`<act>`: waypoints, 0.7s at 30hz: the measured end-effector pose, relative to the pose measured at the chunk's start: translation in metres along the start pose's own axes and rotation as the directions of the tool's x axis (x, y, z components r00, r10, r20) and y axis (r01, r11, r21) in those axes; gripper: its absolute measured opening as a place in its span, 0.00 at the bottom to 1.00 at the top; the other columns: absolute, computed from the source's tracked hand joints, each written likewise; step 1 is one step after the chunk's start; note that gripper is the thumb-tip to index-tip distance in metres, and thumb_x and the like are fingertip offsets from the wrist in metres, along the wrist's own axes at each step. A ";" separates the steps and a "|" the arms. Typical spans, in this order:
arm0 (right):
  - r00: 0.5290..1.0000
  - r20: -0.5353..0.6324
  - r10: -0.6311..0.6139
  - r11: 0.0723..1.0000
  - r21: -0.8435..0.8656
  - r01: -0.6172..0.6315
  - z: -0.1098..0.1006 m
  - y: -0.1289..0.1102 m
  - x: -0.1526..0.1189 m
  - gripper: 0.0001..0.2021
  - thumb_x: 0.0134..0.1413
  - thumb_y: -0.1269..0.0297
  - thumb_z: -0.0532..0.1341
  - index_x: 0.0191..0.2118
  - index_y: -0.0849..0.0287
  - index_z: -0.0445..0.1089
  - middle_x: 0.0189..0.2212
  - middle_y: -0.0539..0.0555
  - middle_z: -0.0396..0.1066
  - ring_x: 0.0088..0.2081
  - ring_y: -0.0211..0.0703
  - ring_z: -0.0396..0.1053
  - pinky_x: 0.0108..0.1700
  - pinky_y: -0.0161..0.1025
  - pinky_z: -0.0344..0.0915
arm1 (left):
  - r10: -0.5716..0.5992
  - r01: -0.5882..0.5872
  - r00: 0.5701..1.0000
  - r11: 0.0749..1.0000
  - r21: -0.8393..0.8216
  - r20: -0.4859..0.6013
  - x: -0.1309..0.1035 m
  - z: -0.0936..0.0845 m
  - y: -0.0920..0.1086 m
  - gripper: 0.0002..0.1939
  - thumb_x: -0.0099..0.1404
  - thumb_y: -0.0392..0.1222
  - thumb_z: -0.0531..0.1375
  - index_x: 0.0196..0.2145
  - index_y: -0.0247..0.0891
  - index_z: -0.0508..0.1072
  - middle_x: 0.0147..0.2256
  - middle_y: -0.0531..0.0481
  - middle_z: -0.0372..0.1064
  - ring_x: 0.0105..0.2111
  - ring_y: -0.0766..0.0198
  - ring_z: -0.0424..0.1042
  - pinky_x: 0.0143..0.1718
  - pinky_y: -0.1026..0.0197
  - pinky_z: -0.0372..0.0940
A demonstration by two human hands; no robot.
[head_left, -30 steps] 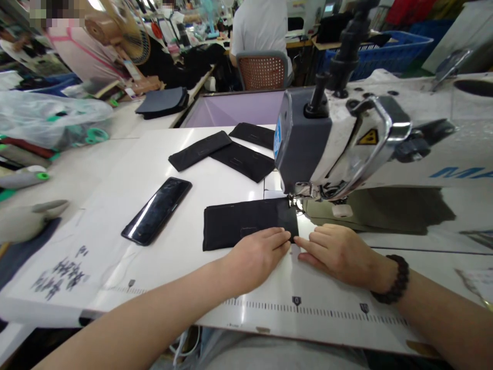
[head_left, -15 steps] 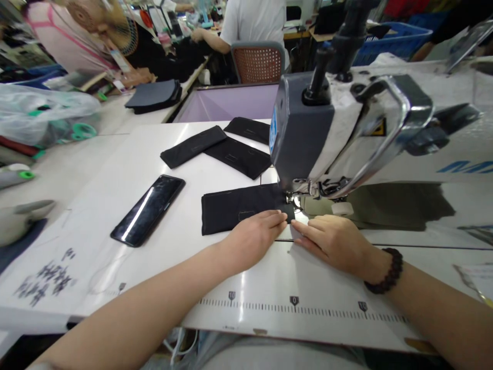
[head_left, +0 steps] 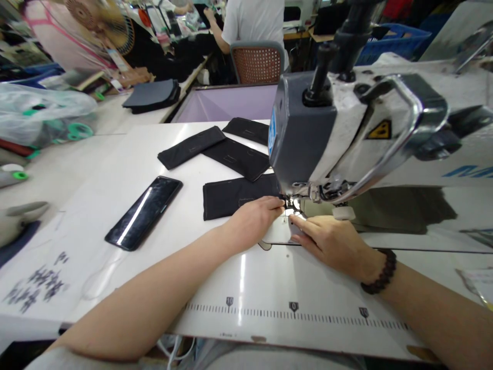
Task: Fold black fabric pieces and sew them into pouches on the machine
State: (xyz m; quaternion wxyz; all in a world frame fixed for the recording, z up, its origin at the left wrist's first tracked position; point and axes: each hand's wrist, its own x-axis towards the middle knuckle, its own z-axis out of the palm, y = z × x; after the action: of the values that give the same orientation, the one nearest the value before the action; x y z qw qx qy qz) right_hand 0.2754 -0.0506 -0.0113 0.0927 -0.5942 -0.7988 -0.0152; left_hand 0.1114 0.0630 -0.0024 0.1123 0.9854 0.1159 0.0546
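A folded black cloth piece (head_left: 227,198) lies flat, its right end under the needle area of the sewing machine (head_left: 304,128). My left hand (head_left: 256,221) rests on the lower right part of that piece, fingers together and pressing down, fingertips beside the presser foot. My right hand (head_left: 331,241) lies palm down just right of the needle plate (head_left: 279,234), its index finger and thumb apart, holding nothing. Three more black pieces, one of them nearest the phone side (head_left: 192,147), lie behind. Olive cloth (head_left: 400,208) spreads under the machine arm.
A black phone (head_left: 144,213) lies left of the cloth. Dark folded fabric (head_left: 152,95) and a plastic bag with green spools (head_left: 42,113) are farther left. Behind stand a fan (head_left: 102,23), a chair (head_left: 258,61) with a seated person, and a blue basket (head_left: 396,41).
The black cloth under my left hand has moved away from me, and my left hand has moved with it. More of the needle plate shows. The seated person's arm behind is now raised.
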 end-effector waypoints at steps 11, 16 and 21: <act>1.000 -0.015 0.006 0.999 0.037 -0.005 0.004 0.002 0.000 0.15 0.56 0.59 0.51 0.45 0.62 0.65 0.25 0.52 0.70 0.26 0.38 0.66 0.26 0.33 0.54 | -0.009 0.009 0.999 1.000 -0.006 -0.034 0.005 0.003 -0.007 0.10 0.63 0.32 0.52 0.41 0.30 0.69 0.40 0.46 0.66 0.43 0.62 0.65 0.47 0.63 0.62; 1.000 0.009 0.011 0.999 0.039 -0.012 0.004 0.003 -0.001 0.16 0.57 0.59 0.50 0.46 0.61 0.64 0.25 0.53 0.71 0.27 0.38 0.66 0.26 0.33 0.54 | -0.002 0.001 0.999 1.000 -0.023 -0.048 0.004 0.002 -0.006 0.09 0.63 0.32 0.51 0.40 0.30 0.69 0.41 0.46 0.66 0.44 0.63 0.64 0.48 0.62 0.61; 0.999 0.028 0.028 0.999 0.041 -0.029 0.005 0.003 -0.002 0.16 0.57 0.59 0.51 0.47 0.61 0.64 0.26 0.52 0.70 0.27 0.38 0.66 0.26 0.34 0.54 | -0.002 0.001 0.999 0.999 -0.034 -0.040 0.004 0.001 -0.006 0.09 0.63 0.32 0.51 0.39 0.30 0.69 0.40 0.45 0.66 0.44 0.63 0.64 0.47 0.63 0.61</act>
State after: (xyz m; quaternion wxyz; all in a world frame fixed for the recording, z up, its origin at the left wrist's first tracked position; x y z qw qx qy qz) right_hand 0.2777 -0.0507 -0.0164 0.0944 -0.6036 -0.7916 0.0110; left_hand 0.1139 0.0693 -0.0043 0.1267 0.9819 0.1181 0.0760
